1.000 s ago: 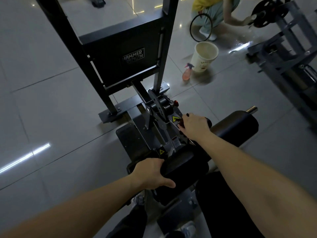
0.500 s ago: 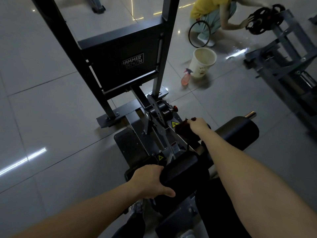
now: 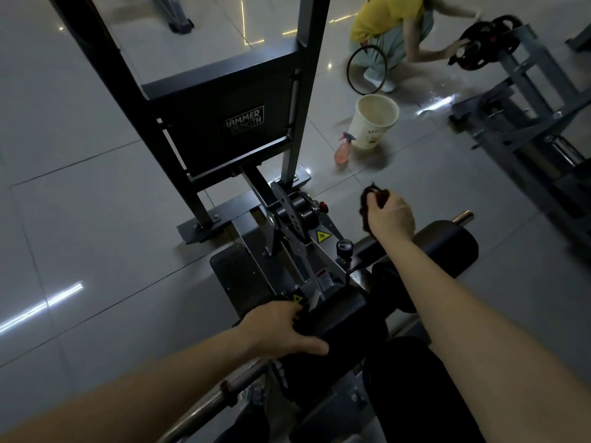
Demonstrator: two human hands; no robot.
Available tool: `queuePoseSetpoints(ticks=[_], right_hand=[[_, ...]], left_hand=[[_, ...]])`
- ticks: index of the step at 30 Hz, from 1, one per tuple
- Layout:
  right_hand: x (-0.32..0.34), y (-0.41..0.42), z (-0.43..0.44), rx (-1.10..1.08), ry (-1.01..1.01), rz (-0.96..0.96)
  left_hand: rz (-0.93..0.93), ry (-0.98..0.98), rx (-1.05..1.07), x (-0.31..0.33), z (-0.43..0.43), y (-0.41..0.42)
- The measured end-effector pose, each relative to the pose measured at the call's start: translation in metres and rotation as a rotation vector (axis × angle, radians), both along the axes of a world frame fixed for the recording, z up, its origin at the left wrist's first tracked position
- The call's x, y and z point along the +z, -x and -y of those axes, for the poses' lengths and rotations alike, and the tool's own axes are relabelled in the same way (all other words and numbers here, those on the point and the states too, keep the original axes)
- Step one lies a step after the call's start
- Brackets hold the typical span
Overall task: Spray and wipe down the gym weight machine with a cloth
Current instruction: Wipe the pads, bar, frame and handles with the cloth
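The right grip (image 3: 388,215) clutches a dark cloth (image 3: 364,210) over the weight machine (image 3: 224,123); the left grip (image 3: 278,330) clasps its black pad (image 3: 342,311) (spray bottle (image 3: 342,150) on the floor (image 3: 80,219)).

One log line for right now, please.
left hand: grips pad | right hand: holds cloth above roller, apparently not touching | spray bottle: on floor beside bucket

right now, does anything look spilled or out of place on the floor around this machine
Yes: the floor tiles beside the plate rack glisten with a streaky wet patch, probably spilled or sprayed water, just beyond the white bucket. The pink spray bottle sits on the floor next to that bucket. Nothing looks damaged.
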State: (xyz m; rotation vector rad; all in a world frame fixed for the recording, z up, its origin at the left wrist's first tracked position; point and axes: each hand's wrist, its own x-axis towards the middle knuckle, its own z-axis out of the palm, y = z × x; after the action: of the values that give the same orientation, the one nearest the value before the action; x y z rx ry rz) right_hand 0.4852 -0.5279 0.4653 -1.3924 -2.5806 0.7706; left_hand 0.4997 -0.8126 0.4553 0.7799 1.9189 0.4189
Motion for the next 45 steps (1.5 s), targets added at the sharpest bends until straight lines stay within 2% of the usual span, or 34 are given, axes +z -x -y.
queuePoseSetpoints(ticks=[2, 4, 7, 8, 9, 10, 13, 15, 17, 19, 23, 25, 27, 30, 34, 40, 45], right_hand=[[0.018, 0.004, 0.022, 0.137, 0.15, -0.058], [0.026, 0.005, 0.047, 0.172, 0.405, -0.129], [0.024, 0.002, 0.07, 0.05, 0.959, -0.196], [0.022, -0.002, 0.07, 0.033, 1.07, -0.192], [0.017, -0.009, 0.066, 0.041, 1.097, -0.173], [0.013, -0.017, 0.06, 0.08, 1.028, -0.144], [-0.012, -0.042, 0.034, 0.276, 0.451, -0.019], [-0.027, -0.047, 0.034, 0.36, 0.352, 0.07], [-0.043, -0.046, 0.044, 0.483, 0.198, 0.195], [-0.055, -0.044, 0.051, 0.543, 0.031, 0.239], [-0.062, -0.031, 0.046, 0.49, 0.021, 0.298], [-0.065, -0.02, 0.045, 0.462, -0.005, 0.332], [-0.07, -0.016, 0.05, 0.385, 0.022, 0.271], [-0.076, -0.016, 0.057, 0.305, 0.014, 0.167], [-0.08, -0.018, 0.054, 0.356, -0.057, 0.18], [-0.082, -0.016, 0.055, 0.345, -0.063, 0.173], [-0.082, -0.016, 0.053, 0.364, -0.077, 0.214]], left_hand=[[-0.081, -0.103, 0.144, 0.011, -0.013, 0.018], [-0.169, -0.239, 0.272, 0.021, -0.036, 0.031], [-0.013, -0.418, 0.472, 0.026, -0.073, 0.04], [0.056, -0.436, 0.541, 0.022, -0.082, 0.044], [0.092, -0.428, 0.589, 0.018, -0.088, 0.048], [0.071, -0.408, 0.599, 0.014, -0.09, 0.054], [-0.155, -0.394, 0.566, -0.01, -0.096, 0.078], [-0.238, -0.388, 0.439, -0.031, -0.106, 0.087], [-0.308, -0.309, 0.223, -0.053, -0.12, 0.082], [-0.484, -0.279, 0.057, -0.072, -0.128, 0.073], [-0.85, -0.383, -0.201, -0.091, -0.126, 0.079], [-0.96, -0.386, -0.306, -0.097, -0.126, 0.088], [-1.032, -0.344, -0.376, -0.098, -0.13, 0.097], [-1.087, -0.223, -0.44, -0.102, -0.134, 0.114], [-1.123, -0.144, -0.489, -0.099, -0.143, 0.125], [-0.994, -0.372, -0.186, -0.093, -0.131, 0.138], [-1.001, -0.26, -0.223, -0.113, -0.132, 0.11]])
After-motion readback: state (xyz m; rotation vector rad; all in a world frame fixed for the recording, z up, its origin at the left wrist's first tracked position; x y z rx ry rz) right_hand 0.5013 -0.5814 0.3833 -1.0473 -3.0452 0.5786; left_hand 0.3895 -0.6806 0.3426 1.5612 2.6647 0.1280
